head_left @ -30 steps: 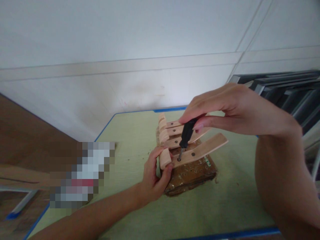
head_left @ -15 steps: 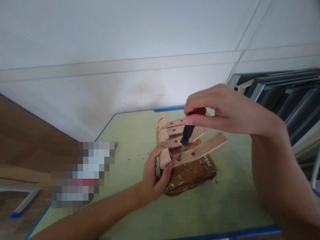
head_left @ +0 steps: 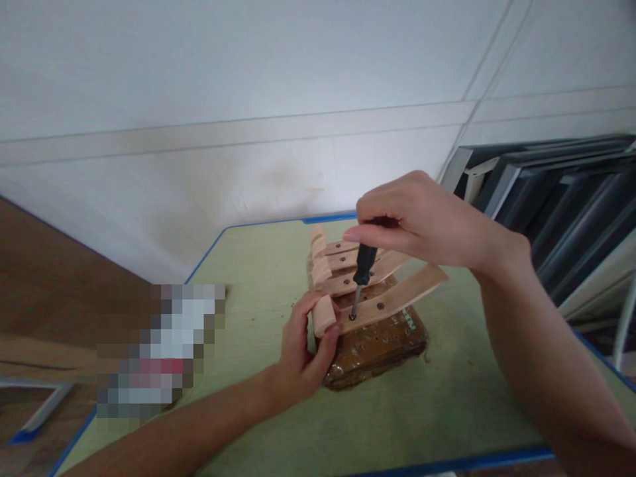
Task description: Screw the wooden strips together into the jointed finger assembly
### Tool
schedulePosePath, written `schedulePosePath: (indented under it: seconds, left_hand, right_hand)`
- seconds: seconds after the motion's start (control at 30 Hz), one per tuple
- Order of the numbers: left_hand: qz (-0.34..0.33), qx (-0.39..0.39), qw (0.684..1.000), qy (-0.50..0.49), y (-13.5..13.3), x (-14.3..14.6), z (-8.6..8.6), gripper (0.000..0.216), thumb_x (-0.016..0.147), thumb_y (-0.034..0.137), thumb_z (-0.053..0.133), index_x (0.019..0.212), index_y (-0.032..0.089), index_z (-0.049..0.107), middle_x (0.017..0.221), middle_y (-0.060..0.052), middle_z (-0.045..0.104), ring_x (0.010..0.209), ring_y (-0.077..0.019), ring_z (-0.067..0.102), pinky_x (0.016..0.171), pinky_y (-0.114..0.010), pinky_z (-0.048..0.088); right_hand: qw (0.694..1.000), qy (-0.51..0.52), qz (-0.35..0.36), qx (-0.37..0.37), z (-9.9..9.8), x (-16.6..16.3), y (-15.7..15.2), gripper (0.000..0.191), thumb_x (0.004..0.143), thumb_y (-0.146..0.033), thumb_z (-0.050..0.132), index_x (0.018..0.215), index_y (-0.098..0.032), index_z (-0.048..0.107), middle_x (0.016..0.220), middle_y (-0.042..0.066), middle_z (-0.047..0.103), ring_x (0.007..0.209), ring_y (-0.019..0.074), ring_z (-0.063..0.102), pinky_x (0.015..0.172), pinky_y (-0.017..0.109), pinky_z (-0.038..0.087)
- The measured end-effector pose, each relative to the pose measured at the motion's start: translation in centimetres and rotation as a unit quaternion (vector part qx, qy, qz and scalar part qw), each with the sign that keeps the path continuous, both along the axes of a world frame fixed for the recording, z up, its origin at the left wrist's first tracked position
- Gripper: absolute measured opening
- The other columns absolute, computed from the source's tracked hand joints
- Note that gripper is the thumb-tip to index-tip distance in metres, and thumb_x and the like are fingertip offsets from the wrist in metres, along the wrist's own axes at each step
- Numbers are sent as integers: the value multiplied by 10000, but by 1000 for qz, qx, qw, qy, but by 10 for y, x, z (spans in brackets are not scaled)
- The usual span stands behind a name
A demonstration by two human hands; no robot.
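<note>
My left hand [head_left: 309, 341] grips the block-shaped end of the nearest wooden piece [head_left: 407, 293], thumb in front and fingers behind. That piece is a pale strip with two dark screws along it, lying on a brown, tape-wrapped block [head_left: 375, 351]. In my right hand [head_left: 397, 215] is a black-handled screwdriver [head_left: 366, 265], gripped from above. It leans slightly, its tip in the screw [head_left: 352, 317] closest to the block end. Several similar wooden strips [head_left: 342, 283] lie behind, side by side, with their own screws.
Everything rests on a pale green table [head_left: 253, 278] with blue edging. A pixelated object [head_left: 169, 344] lies at its left. Behind stands a white wall [head_left: 223, 179]. Dark framed panels [head_left: 556, 192] lean at the right, and a brown board [head_left: 74, 265] stands at the left.
My right wrist and forearm have swung left and the hand has turned on the screwdriver, which now stands a little more upright. The left hand keeps its hold; the view has shifted slightly.
</note>
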State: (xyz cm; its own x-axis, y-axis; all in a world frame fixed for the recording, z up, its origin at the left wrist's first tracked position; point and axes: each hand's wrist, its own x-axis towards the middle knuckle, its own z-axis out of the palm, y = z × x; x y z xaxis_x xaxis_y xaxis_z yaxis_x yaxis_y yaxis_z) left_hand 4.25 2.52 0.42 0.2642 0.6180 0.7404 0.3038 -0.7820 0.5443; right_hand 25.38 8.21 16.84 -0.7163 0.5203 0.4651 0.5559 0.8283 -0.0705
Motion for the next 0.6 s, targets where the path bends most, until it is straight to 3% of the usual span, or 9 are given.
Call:
schedulePosePath:
  seconds: [0.07,0.17,0.43,0.6]
  left_hand:
    - [-11,-3,1000,-6,0,0,1,414,867,123,507,1271,154,423,990,-66,569,906,-172,574,836,-307,486]
    - [-4,-3,1000,-3,0,-1,0,411,858,117,515,1259,150,429,997,-71,572,915,-175,573,840,-310,483]
    - [16,-1,1000,4,0,-4,-5,416,858,145,522,1262,165,426,1047,-108,584,997,-233,582,854,-378,494]
    - [12,-10,1000,4,0,-4,-5,412,867,160,520,1269,180,428,1086,-116,587,1038,-242,583,891,-401,496]
  right_hand:
    - [998,5,63,4,2,2,0,367,946,-411,477,726,-135,578,663,-24,525,603,70,425,589,239,287]
    - [993,18,116,-24,7,7,-5,240,916,-352,551,859,-134,633,823,-3,629,708,77,519,666,219,367]
    - [975,13,146,-166,19,22,-18,216,931,-222,509,1085,-143,639,1031,34,667,904,90,609,745,196,445]
    - [978,10,133,-159,18,16,-16,204,941,-228,494,1048,-126,635,994,33,665,865,77,597,729,186,424]
